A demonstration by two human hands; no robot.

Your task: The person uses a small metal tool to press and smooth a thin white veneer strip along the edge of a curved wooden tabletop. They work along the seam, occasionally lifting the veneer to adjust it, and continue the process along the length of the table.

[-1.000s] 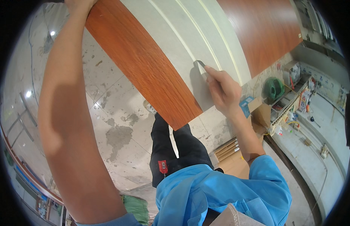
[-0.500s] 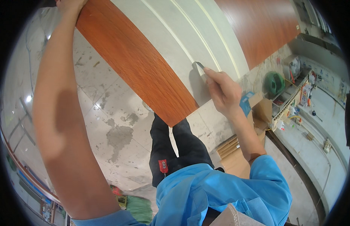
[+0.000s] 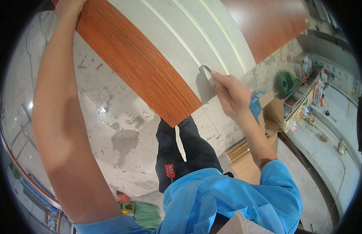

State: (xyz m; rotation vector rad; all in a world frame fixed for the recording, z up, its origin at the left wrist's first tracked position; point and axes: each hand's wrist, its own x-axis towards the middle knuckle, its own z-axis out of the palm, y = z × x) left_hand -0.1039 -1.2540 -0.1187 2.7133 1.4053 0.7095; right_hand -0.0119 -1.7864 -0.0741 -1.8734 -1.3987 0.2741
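A long panel reaches away from me, with an orange-brown wood-grain band (image 3: 140, 64) along its left side and a pale grey-green face (image 3: 165, 43) beside it. Several narrow light strips (image 3: 190, 50) run lengthwise over the pale face. At the panel's near end, my right hand (image 3: 233, 95) is closed on a small flat metal blade (image 3: 206, 71), its tip close to the end of one strip; the rest of the tool is hidden by the fingers. My left hand (image 3: 69, 7) is at the far left edge of the wood-grain band, its fingers mostly cut off by the picture's edge.
Beyond the pale face lies a glossy reddish-brown board (image 3: 272, 23). Opened cardboard boxes (image 3: 272, 113) stand on the right, near a green roll (image 3: 285, 81) and a bench (image 3: 325, 128) with tools. Below the panel is a stained tile floor (image 3: 126, 142); green sacking (image 3: 146, 214) lies at lower left.
The panel sits slightly higher and further left in the picture. My right hand keeps its grip on the blade near the same strip, with hardly any movement.
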